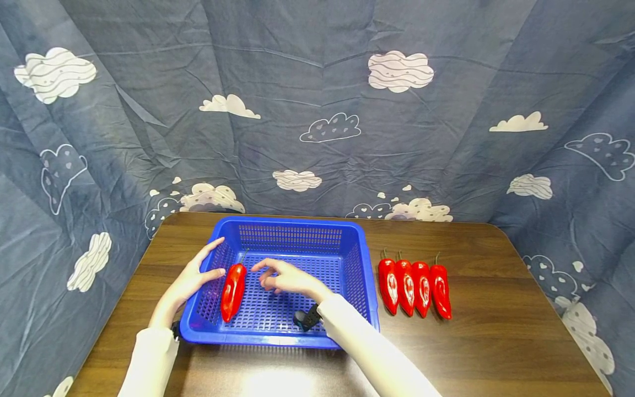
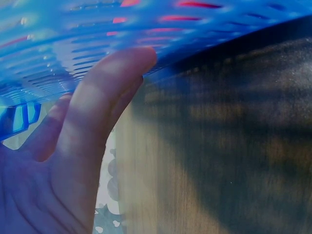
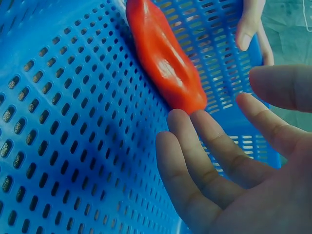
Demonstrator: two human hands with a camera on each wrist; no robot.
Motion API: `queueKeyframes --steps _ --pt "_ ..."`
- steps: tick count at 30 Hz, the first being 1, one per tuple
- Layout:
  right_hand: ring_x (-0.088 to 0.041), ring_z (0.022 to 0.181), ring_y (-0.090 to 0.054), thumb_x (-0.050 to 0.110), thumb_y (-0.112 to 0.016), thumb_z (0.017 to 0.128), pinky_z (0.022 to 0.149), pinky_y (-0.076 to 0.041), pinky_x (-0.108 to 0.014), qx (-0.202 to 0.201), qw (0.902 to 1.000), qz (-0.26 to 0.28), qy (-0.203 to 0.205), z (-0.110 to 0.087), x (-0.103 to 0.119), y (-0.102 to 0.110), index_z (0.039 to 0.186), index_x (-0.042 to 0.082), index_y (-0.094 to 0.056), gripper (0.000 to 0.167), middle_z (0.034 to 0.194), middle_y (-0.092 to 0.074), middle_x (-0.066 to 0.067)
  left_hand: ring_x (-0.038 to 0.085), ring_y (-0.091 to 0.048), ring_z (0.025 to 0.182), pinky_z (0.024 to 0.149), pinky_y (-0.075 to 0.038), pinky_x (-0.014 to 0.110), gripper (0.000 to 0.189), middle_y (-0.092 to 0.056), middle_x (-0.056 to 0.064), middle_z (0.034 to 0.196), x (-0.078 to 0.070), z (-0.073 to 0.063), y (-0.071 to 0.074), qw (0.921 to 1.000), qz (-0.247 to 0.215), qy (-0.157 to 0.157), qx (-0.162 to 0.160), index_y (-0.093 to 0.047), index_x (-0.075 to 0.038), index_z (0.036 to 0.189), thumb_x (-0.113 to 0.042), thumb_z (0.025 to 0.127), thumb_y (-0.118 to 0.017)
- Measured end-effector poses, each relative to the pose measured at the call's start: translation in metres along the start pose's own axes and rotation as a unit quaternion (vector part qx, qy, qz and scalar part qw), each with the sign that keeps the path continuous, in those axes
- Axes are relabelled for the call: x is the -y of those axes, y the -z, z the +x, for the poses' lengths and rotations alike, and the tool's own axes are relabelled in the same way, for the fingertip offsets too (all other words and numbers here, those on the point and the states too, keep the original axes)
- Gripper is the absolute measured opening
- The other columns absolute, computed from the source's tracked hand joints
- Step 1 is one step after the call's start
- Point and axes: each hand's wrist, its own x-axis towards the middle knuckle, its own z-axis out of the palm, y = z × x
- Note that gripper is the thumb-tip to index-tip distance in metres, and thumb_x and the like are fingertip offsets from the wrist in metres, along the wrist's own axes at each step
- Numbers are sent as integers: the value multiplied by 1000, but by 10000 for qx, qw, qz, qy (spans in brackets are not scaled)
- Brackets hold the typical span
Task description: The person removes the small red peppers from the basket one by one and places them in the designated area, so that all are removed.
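Note:
A glossy red pepper (image 1: 233,292) with a thin green stem lies inside the blue plastic basket (image 1: 278,340), along its left wall. My left hand (image 1: 190,278) rests against the basket's left side, thumb and fingers extended at the rim. In the left wrist view, the thumb (image 2: 107,87) lies along the slotted outer wall. Over the basket floor, just right of the pepper, my right hand (image 1: 283,277) has loosely bent, spread fingers and holds nothing. Its fingertips (image 3: 176,117) appear close to the pepper's end in the right wrist view.
Right of the basket, several red peppers (image 1: 407,286) lie side by side on the brown wooden table (image 1: 501,309), stems pointing away. A dark curtain (image 1: 317,160) printed with clouds hangs behind and beside the table. A black strap (image 1: 310,318) is on the right wrist.

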Motion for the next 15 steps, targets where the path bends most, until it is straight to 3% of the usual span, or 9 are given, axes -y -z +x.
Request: queueKeyframes --steps 9,15 --pt "-20 93 -58 1 -54 89 75 -51 -42 194 9992 -239 -236 8 -2 -6 132 1 -49 43 119 -56 -24 53 -36 125 89 -45 55 70 -26 32 146 0 0 0 9999 134 -85 -20 -23 -10 151 -8 91 -58" --pt "-16 93 -56 2 -57 88 73 -52 -38 355 9976 -447 -388 16 -6 -12 134 6 -49 47 122 -56 -20 52 -37 124 88 -46 45 66 -27 33 145 0 0 1 9996 141 -258 32 -22 -7 150 -4 92 -54"
